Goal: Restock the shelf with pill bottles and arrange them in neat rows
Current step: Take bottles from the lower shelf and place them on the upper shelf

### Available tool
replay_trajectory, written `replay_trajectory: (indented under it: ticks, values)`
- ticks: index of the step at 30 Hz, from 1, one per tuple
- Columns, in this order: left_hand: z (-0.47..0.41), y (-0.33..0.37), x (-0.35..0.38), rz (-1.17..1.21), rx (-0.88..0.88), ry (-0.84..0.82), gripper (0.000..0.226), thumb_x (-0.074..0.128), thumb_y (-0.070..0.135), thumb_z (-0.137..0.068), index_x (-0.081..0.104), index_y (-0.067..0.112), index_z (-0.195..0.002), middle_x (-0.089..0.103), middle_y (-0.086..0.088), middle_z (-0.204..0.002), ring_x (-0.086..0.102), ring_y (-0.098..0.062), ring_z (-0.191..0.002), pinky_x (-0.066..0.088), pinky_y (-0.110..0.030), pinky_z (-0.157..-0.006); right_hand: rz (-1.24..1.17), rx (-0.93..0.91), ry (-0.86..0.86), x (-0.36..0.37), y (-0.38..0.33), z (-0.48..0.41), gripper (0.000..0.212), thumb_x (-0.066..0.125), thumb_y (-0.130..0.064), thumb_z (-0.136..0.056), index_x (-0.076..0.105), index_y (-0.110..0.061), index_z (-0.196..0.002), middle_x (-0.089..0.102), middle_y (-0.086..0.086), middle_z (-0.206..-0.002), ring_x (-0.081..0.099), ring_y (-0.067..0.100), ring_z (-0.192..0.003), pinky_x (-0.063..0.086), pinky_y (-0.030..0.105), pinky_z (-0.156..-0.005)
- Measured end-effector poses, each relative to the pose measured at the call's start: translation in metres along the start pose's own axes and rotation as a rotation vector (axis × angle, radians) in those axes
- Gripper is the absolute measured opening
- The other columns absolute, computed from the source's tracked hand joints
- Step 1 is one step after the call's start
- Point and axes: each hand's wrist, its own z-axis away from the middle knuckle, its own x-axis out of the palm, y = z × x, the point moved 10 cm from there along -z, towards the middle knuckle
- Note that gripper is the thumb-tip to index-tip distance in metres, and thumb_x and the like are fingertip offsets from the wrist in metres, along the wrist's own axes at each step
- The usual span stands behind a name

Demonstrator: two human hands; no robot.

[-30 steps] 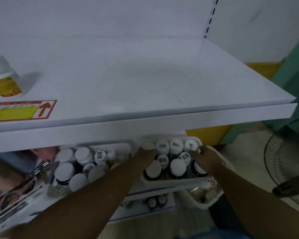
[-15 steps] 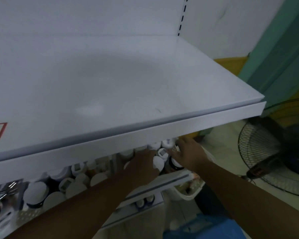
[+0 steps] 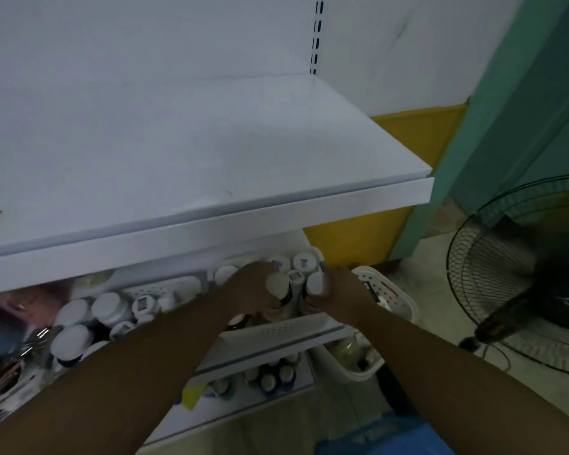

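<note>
Jutting over the bottle tray (image 3: 276,330), the upper shelf (image 3: 211,231) hides its back rows; the left hand (image 3: 253,292) grips one capped bottle (image 3: 276,284), the right hand (image 3: 340,298) its 3 o'clock neighbour (image 3: 316,284); fan (image 3: 519,277) farther at 3 o'clock.

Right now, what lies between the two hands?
Head view: three white-capped pill bottles; left hand and right hand each grip one, a third stands between.

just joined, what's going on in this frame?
A person reaches under the white top shelf into a white tray packed with pill bottles. The left hand grips one white-capped bottle, and the right hand grips the neighbouring bottle. Both bottles sit among the others in the tray, not yet lifted out. No bottles show on the top shelf in this view.
</note>
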Motion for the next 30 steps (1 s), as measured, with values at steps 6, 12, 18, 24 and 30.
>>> replay_trajectory:
  ticks: [6, 12, 18, 24, 30]
  values:
    - [0.031, 0.028, -0.049, 0.215, 0.026, 0.036, 0.052, 0.078, 0.017, -0.071, 0.056, 0.018, -0.118, 0.055, 0.002, -0.116, 0.052, -0.011, -0.101, 0.039, -0.008, -0.067, -0.311, -0.031, 0.039, -0.049, -0.025, 0.007, 0.061, 0.071, -0.038, -0.079, 0.046, -0.013, -0.129, 0.052, 0.003, -0.119, 0.053, 0.022, -0.101, 0.044, 0.026, -0.075]
    - [0.093, 0.042, -0.08, 0.458, -0.044, 0.058, 0.03, 0.08, 0.027, -0.07, 0.067, 0.021, -0.096, 0.069, -0.001, -0.104, 0.066, -0.017, -0.097, 0.054, -0.027, -0.084, -0.645, -0.185, -0.077, -0.079, -0.081, 0.046, 0.015, 0.077, -0.033, -0.075, 0.062, -0.036, -0.077, 0.062, -0.022, -0.079, 0.061, -0.015, -0.062, 0.046, 0.005, -0.049]
    - [0.156, 0.041, -0.102, 0.434, -0.111, 0.166, 0.033, 0.078, 0.03, -0.071, 0.067, 0.016, -0.098, 0.071, -0.007, -0.101, 0.068, -0.02, -0.093, 0.056, -0.034, -0.081, -0.705, -0.267, -0.172, -0.067, -0.125, 0.075, 0.019, 0.078, -0.034, -0.071, 0.071, -0.022, -0.085, 0.073, -0.007, -0.085, 0.069, 0.008, -0.081, 0.056, 0.021, -0.062]
    - [0.277, 0.0, -0.137, 0.461, -0.213, 0.349, 0.036, 0.079, 0.033, -0.069, 0.067, 0.016, -0.098, 0.072, -0.006, -0.098, 0.071, -0.016, -0.086, 0.059, -0.028, -0.076, -0.541, -0.501, -0.383, -0.036, -0.231, 0.123, 0.017, 0.073, -0.037, -0.075, 0.071, -0.022, -0.081, 0.074, 0.003, -0.085, 0.068, 0.016, -0.081, 0.055, 0.03, -0.071]
    - [0.323, 0.005, -0.16, 0.409, -0.23, 0.327, 0.033, 0.076, 0.033, -0.072, 0.066, 0.018, -0.099, 0.071, -0.004, -0.1, 0.069, -0.017, -0.092, 0.058, -0.033, -0.081, -0.544, -0.644, -0.48, -0.043, -0.275, 0.148, 0.022, 0.072, -0.045, -0.073, 0.071, -0.029, -0.088, 0.075, -0.007, -0.087, 0.07, 0.009, -0.081, 0.058, 0.026, -0.071]
